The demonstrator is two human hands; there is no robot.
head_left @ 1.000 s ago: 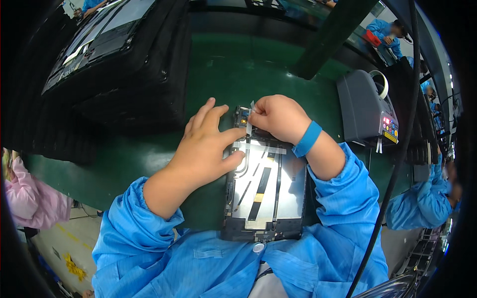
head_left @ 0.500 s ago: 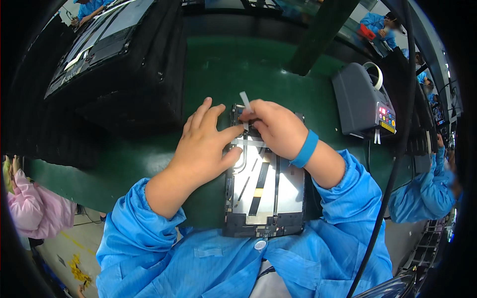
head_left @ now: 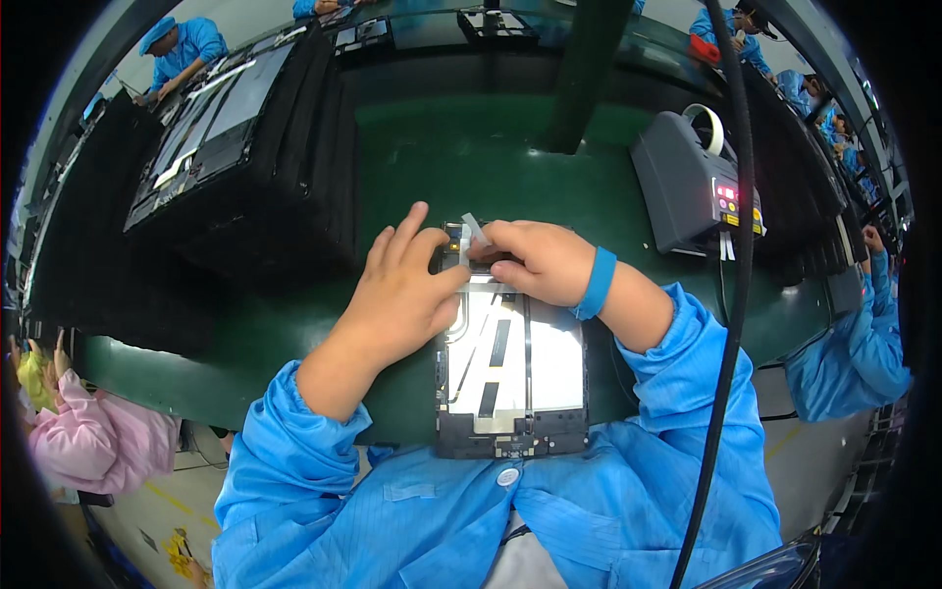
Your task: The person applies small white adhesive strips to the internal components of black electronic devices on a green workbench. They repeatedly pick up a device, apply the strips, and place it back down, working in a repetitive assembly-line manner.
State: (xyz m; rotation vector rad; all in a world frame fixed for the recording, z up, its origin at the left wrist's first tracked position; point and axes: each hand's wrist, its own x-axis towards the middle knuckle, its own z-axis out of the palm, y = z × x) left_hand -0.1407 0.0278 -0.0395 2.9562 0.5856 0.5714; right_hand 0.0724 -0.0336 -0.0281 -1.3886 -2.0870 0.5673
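Note:
In front of me lies an opened tablet-like device (head_left: 510,378), its far end under my hands and its near end against my blue smock. Between the fingers of my right hand (head_left: 545,260), a short translucent strip of tape (head_left: 475,231) stands tilted above the device's far left part. Part of its lower end is hidden by my fingers. My left hand (head_left: 397,285) rests over the device's far left edge, fingers spread, with a fingertip touching down beside the strip. Another pale strip crosses the bright metal panel just below my fingers.
A grey tape dispenser (head_left: 687,182) with lit buttons stands at the right on the green table (head_left: 442,137). Tall black stacks of trays (head_left: 265,177) with flat device parts on top fill the left. A black cable (head_left: 731,294) hangs at the right. Co-workers sit around.
My view has shifted, so more of the table's far side shows. My right hand has turned slightly, and the tape strip now leans differently. My left fingers have bent closer to it.

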